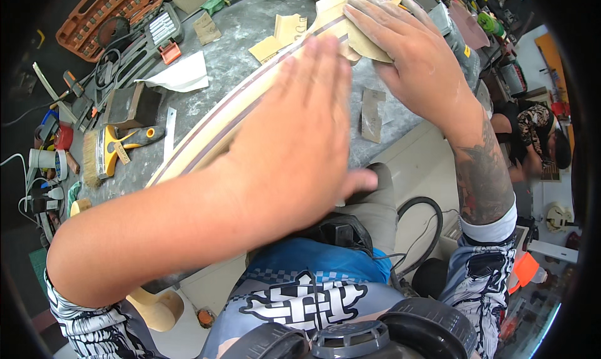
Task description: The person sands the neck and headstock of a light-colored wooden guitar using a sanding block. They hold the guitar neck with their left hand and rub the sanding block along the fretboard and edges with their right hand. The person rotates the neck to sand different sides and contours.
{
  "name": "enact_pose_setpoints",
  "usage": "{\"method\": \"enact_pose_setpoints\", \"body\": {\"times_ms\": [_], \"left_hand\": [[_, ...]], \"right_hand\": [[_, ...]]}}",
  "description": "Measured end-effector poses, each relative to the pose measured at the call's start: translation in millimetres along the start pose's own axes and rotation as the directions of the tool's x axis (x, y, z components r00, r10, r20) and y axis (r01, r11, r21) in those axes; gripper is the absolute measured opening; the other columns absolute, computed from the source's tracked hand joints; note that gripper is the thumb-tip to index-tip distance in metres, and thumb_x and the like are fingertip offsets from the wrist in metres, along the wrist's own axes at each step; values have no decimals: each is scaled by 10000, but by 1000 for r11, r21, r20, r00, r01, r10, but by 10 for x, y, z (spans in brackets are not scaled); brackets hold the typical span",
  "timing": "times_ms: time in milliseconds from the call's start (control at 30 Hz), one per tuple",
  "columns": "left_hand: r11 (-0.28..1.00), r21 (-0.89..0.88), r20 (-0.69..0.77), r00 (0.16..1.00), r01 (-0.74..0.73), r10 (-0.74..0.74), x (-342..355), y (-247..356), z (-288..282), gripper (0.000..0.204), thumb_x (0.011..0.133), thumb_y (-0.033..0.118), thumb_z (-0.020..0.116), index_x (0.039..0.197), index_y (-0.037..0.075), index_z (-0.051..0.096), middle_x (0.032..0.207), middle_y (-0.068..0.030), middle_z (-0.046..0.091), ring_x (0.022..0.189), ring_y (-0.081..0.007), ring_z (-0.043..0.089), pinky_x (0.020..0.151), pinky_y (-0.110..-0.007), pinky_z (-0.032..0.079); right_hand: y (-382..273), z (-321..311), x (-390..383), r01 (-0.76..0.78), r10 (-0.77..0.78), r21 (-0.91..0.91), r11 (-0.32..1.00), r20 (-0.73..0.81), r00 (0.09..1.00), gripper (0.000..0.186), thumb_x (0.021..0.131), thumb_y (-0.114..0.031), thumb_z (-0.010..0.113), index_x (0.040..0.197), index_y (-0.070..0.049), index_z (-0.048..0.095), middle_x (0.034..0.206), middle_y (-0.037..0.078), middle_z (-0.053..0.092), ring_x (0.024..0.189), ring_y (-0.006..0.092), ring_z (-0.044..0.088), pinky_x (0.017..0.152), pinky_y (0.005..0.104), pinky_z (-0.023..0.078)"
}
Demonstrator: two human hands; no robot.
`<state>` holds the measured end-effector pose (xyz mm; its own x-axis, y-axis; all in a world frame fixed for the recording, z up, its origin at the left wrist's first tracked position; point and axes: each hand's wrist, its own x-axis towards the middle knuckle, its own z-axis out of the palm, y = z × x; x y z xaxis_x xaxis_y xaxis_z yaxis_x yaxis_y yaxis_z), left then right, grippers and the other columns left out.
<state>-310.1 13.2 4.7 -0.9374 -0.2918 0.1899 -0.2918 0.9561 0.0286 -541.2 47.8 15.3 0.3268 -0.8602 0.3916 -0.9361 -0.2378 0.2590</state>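
Observation:
A long, curved piece of laminated wood, pale with dark stripes, runs diagonally over the grey bench; its kind is unclear. My right hand, dusty, lies over its far end with the fingers bent around a tan sheet that looks like sandpaper, pressed against the wood. Above the middle of the piece, my left hand is stretched flat, fingers straight and thumb out to the side. Its fingertips are blurred by motion. Whether the left palm touches the wood is hidden.
On the dusty bench lie sandpaper scraps, a white paper, a metal ruler, a wide brush and a dark block. An orange socket case sits far left. Another person crouches at right.

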Motion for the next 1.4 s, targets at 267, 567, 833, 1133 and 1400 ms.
{"method": "enact_pose_setpoints", "body": {"times_ms": [267, 567, 833, 1133, 1400], "left_hand": [[955, -199, 199, 945, -219, 258, -454, -184, -652, 961, 721, 280, 857, 1528, 39, 393, 1540, -172, 459, 1470, -363, 381, 1210, -538, 281], [897, -235, 260, 913, 375, -314, -1239, -622, -487, 1021, 739, 160, 867, 1570, 29, 290, 1542, -231, 419, 1415, -424, 419, 1166, -476, 345], [933, -227, 134, 958, 278, -253, -1309, -650, -262, 983, 783, 112, 830, 1561, -33, 246, 1359, -297, 547, 1192, -450, 586, 984, -453, 490], [868, -285, 280, 901, 407, -331, -1306, -637, -302, 1027, 755, 108, 845, 1557, -61, 225, 1492, -307, 434, 1324, -456, 502, 1098, -443, 412], [861, -299, 304, 896, 412, -324, -1272, -636, -334, 1064, 728, 127, 871, 1550, -74, 225, 1464, -316, 451, 1309, -465, 512, 1083, -450, 429]], "right_hand": [[-20, -208, -211, -36, 49, 73, 997, -183, 982, 573, 783, 77, 620, 1340, -56, 640, 1327, 129, 665, 1288, 329, 575, 1089, 435, 430], [-787, 15, -336, -65, 99, 96, 993, -406, 909, 453, 800, -5, 641, 1245, -61, 708, 1248, 101, 711, 1171, 277, 637, 1031, 424, 450], [-1360, 192, -104, -258, 282, 128, 958, -240, 929, 480, 839, -108, 632, 1318, -101, 667, 1368, 58, 648, 1294, 263, 544, 1121, 484, 346], [-1269, 78, -53, -352, 374, 141, 925, -174, 911, 575, 762, -156, 743, 1331, -147, 663, 1367, -11, 653, 1340, 254, 495, 1151, 532, 255], [-1406, 78, 5, -422, 430, 85, 903, -156, 889, 518, 811, -275, 769, 1309, -160, 685, 1377, -27, 645, 1347, 255, 480, 1151, 563, 178]]}}
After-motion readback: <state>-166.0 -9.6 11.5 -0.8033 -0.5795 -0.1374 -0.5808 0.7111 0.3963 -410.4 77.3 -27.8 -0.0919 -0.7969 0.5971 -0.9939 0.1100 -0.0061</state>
